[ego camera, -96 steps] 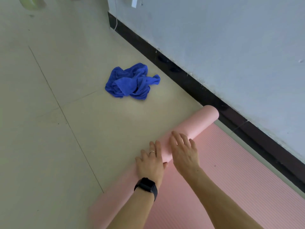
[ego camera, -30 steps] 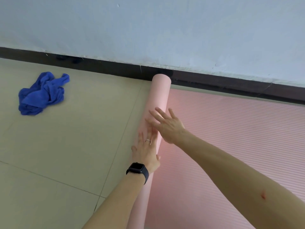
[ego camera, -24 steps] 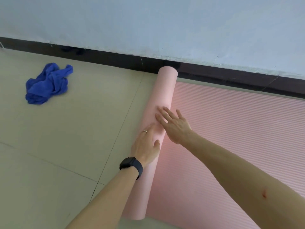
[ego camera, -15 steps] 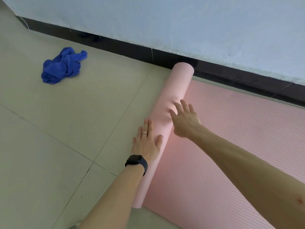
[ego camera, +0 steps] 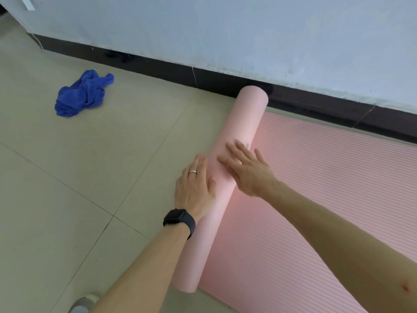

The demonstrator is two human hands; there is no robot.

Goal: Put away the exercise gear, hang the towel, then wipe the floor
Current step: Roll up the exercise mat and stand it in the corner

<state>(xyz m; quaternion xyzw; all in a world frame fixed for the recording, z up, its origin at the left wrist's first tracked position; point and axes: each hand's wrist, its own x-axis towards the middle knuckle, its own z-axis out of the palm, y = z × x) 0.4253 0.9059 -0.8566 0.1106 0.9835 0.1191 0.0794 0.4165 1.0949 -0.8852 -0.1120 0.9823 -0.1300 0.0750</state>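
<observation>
The rolled part of the pink mat [ego camera: 244,114] lies on the floor [ego camera: 90,177] with its long axis running from near to far, its far end just beside the dark baseboard [ego camera: 158,68]. The unrolled sheet [ego camera: 327,188] stretches flat to its right. Both hands rest near the roll's middle with fingers straight, gripping nothing: the left hand [ego camera: 194,188] flat against its left flank, the right hand [ego camera: 246,170] spread over its top, slightly farther along. The next push, I judge, goes rightward across that axis, while the blue towel [ego camera: 82,93] lies crumpled well apart at far left.

The tiled floor [ego camera: 90,177] carries a part-rolled pink mat [ego camera: 316,199] and crumpled blue towel [ego camera: 82,93].
</observation>
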